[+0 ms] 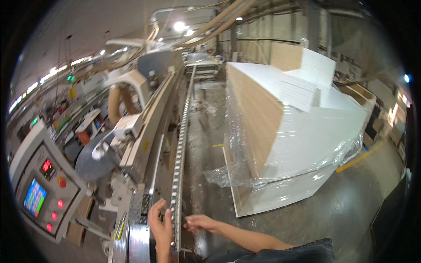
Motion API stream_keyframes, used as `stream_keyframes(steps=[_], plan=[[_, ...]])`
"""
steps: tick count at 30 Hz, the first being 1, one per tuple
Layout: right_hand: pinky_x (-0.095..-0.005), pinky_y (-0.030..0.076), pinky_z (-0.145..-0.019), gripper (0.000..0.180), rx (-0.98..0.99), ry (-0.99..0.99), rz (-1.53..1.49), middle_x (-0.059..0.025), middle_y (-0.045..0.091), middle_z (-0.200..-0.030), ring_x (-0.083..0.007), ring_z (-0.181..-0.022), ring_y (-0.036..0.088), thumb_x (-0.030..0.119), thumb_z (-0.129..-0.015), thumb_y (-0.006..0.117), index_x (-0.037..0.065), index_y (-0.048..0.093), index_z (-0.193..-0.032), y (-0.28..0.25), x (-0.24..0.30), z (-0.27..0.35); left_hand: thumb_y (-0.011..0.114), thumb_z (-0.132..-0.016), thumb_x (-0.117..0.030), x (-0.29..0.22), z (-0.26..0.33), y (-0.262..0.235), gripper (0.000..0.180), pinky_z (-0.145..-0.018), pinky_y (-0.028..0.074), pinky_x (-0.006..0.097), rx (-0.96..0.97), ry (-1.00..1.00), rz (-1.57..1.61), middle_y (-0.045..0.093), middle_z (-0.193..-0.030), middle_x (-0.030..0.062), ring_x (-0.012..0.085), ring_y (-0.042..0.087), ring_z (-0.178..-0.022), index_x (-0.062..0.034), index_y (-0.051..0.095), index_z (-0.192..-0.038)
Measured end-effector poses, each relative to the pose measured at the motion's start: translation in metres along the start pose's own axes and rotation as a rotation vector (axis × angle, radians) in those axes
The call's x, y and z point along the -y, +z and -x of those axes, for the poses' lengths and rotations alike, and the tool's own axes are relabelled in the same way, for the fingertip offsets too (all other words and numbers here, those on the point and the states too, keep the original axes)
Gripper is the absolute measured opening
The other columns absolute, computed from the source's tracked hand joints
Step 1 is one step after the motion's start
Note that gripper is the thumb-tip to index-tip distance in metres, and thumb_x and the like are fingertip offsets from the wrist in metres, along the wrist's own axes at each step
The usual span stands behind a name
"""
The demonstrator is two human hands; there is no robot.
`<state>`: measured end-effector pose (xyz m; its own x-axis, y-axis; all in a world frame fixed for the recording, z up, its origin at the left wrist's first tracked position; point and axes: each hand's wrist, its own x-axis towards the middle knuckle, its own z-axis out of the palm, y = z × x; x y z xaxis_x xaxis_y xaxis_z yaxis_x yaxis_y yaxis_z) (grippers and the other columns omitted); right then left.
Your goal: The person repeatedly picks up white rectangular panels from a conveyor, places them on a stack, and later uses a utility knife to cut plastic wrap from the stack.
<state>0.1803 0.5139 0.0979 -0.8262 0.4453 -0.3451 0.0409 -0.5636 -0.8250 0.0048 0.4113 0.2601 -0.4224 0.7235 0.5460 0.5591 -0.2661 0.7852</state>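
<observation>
Two bare hands show at the low end of my head-camera view, one on each side of a long roller track [177,184] that runs from near the wearer's body away down the hall, along the right side of a big beige machine [139,153]. From my seat I see the left hand [161,222] raised at the track's left edge, its thumb standing apart from the other fingers and nothing visible between them. Whether it touches the track I cannot tell. The right hand [199,222] reaches in from the right, just beside the track's other edge, fingers curled inward; I cannot tell whether they close on anything.

Beside the left hand, I make out a shiny metal plate [139,242] and, farther left, a small yellow item [119,230]. At the far left stands a tilted control panel [72,186] with a lit screen [35,197], a red knob [62,182] and a column of glowing red buttons [54,216]. A beige hose [115,105] curves down by the machine.

On my right, a large stack of boards [307,140], white and tan, sits on the floor [280,232], partly wrapped in clear film [238,144]. Loose white sheets [297,92] lie on top of it.
</observation>
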Motion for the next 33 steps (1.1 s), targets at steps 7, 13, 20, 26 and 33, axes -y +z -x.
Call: stream_keyframes(steps=[7, 13, 20, 26, 33], plan=[[-0.0329, 0.057, -0.093, 0.045, -0.407, -0.024, 0.017, -0.0076, 0.071, -0.133, -0.0191, -0.114, 0.071, 0.029, -0.108, 0.061, 0.008, 0.057, -0.148, -0.138, -0.055, 0.207, 0.073, -0.094, -0.009, -0.211, -0.103, 0.14, 0.033, -0.103, 0.049, 0.043, 0.224, 0.549, -0.025, 0.072, -0.123, 0.0153, 0.0346, 0.066, -0.117, -0.0037, 0.069, -0.126], [-0.0377, 0.06, -0.091, 0.049, -0.748, -0.222, -0.3, -0.0169, 0.073, -0.127, -0.0263, -0.108, 0.074, 0.025, -0.107, 0.064, -0.001, 0.052, -0.147, -0.2, -0.081, 0.343, 0.076, -0.096, -0.026, -0.358, -0.15, 0.315, 0.051, -0.107, 0.048, 0.046, 0.195, 0.928, -0.052, 0.065, -0.137, 0.0188, 0.0382, 0.062, -0.125, -0.0032, 0.061, -0.139], [-0.0388, 0.061, -0.088, 0.051, -0.906, -0.359, -0.44, -0.0208, 0.073, -0.124, -0.0298, -0.104, 0.075, 0.023, -0.105, 0.067, -0.005, 0.052, -0.144, -0.235, -0.138, 0.381, 0.076, -0.094, -0.032, -0.42, -0.183, 0.415, 0.041, -0.091, 0.047, 0.045, 0.079, 0.935, -0.304, 0.064, -0.11, 0.0144, 0.0364, 0.062, -0.105, 0.0015, 0.065, -0.114], [-0.0369, 0.061, -0.083, 0.046, -0.865, -0.425, -0.515, -0.0204, 0.074, -0.12, -0.0281, -0.101, 0.076, 0.019, -0.106, 0.065, -0.006, 0.054, -0.142, -0.248, -0.125, 0.377, 0.08, -0.087, -0.027, -0.427, -0.186, 0.416, 0.031, -0.081, 0.041, 0.042, -0.063, 1.104, -0.318, 0.057, -0.093, 0.0095, 0.0313, 0.058, -0.091, -0.0046, 0.06, -0.094], [-0.0358, 0.059, -0.087, 0.04, -0.772, -0.512, -0.326, -0.017, 0.075, -0.118, -0.0242, -0.098, 0.075, 0.02, -0.106, 0.066, -0.003, 0.059, -0.137, -0.211, -0.004, 0.371, 0.085, -0.076, -0.013, -0.418, -0.169, 0.355, 0.03, -0.081, 0.04, 0.04, -0.138, 1.183, -0.359, 0.057, -0.091, 0.0063, 0.0289, 0.058, -0.089, -0.0082, 0.06, -0.092]])
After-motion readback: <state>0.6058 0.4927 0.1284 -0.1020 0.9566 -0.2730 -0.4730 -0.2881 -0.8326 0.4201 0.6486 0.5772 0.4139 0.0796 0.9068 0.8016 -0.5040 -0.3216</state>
